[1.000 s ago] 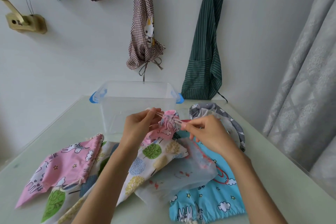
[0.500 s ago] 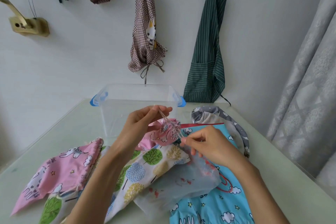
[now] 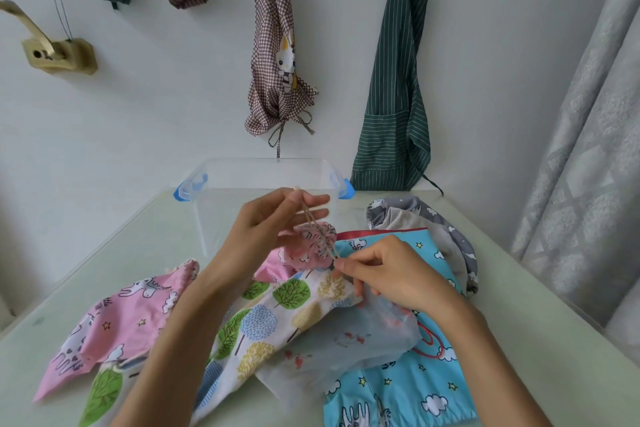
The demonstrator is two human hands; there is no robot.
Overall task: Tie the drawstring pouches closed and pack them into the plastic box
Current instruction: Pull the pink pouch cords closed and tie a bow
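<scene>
Left hand: we see our left hand [image 3: 266, 229] raised above the table, pinching the upper end of the drawstring [image 3: 309, 215] between thumb and fingers.
Right hand: our right hand [image 3: 391, 270] pinches the lower end of that cord, fingers curled.
Pink pouch: the gathered pink pouch [image 3: 311, 246] hangs between our hands, its mouth cinched.
Plastic box: the clear plastic box [image 3: 263, 177] with blue latches stands just behind our hands.
Other pouches: a pink pouch with animals [image 3: 114, 326], a tree-print pouch [image 3: 263, 322], a translucent pouch [image 3: 346, 343], a blue pouch [image 3: 415, 388] and a grey pouch [image 3: 433, 218] lie flat on the table [image 3: 540, 357].
</scene>
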